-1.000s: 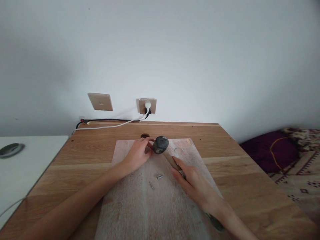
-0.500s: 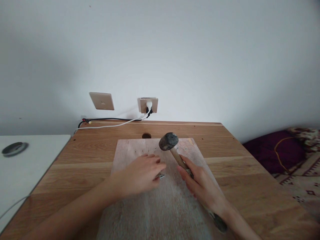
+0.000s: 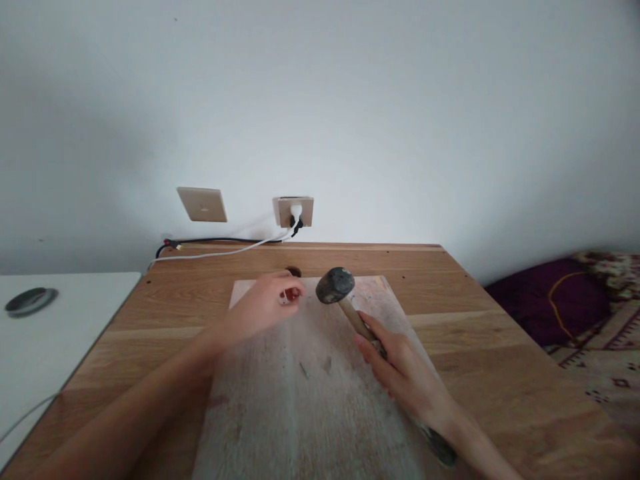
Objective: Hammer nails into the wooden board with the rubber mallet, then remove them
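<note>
A rubber mallet (image 3: 336, 285) with a black head and wooden handle is gripped in my right hand (image 3: 400, 363). Its head hangs over the far right part of a pale wooden board (image 3: 300, 427). My left hand (image 3: 270, 300), a little blurred, curls over the board's far left edge with fingertips drawn together. Whatever lies inside those fingers is too small to make out. One thin nail (image 3: 304, 370) lies loose on the middle of the board. Small nails show near the far right edge, partly behind the mallet head.
The board lies on a wooden table (image 3: 480, 360) against a white wall. A socket (image 3: 296, 212) with a white plug feeds cables (image 3: 225, 253) along the table's back edge. At left stands a white surface (image 3: 75, 347); at right lies a purple cushion (image 3: 555, 300).
My left hand has moved away and left, from mid-board to the far left edge. A loose nail now shows where it was. My right hand and the mallet have hardly moved.
</note>
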Demonstrator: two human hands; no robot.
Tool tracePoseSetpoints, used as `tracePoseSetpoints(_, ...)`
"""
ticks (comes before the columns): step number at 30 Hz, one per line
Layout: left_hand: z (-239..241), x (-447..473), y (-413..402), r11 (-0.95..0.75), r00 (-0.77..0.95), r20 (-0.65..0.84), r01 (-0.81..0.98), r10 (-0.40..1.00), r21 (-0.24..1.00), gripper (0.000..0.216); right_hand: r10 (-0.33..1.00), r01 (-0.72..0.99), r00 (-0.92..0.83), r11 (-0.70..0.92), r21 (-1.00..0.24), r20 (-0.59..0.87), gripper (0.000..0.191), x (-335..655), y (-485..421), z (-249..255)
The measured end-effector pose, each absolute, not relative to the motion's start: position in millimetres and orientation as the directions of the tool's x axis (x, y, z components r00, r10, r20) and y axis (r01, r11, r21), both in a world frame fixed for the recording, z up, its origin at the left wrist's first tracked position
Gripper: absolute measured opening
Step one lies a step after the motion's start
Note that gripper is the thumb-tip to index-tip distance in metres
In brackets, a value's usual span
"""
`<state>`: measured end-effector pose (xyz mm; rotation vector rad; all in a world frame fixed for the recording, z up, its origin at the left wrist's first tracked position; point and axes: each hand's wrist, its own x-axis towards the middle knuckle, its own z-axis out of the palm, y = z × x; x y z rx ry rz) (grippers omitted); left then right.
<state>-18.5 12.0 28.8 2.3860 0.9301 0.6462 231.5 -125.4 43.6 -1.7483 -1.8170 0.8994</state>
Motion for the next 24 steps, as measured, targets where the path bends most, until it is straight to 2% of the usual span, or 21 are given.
tracePoseSetpoints(2, 20.2, -23.4, 24.4, -0.591, 0.585, 0.278, 0.451, 0.761, 0.668, 0.016, 0.986, 0.675, -0.083, -0.051, -0.736, -0.145, 0.054, 231.7, -124.6, 43.7)
tracePoseSetpoints(7, -10.2, -27.6, 27.9, -0.598, 0.563, 0.339, 0.373, 0.754, 0.71, 0.013, 0.986, 0.692, -0.077, -0.053, -0.72, -0.146, 0.059, 231.1, -124.1, 42.7)
tracePoseSetpoints(12, -12.8, -27.1, 24.5, -0.615, 0.575, 0.347, 0.372, 0.741, 0.695, 0.014, 0.992, 0.695, -0.092, 0.003, -0.719, -0.085, 0.054, 230.1, -124.2, 44.0)
tracePoseSetpoints(17, -10.1, -27.8, 23.2, -0.624, 0.574, 0.35, 0.393, 0.74, 0.675, 0.015, 0.979, 0.676, -0.102, -0.061, -0.735, -0.175, 0.057, 226.1, -122.8, 48.3)
tracePoseSetpoints(24, -11.8, -26.4, 23.5, -0.63, 0.597, 0.332, 0.399, 0.73, 0.666, 0.021, 0.985, 0.681, -0.101, -0.036, -0.731, -0.143, 0.055, 224.3, -122.1, 44.3)
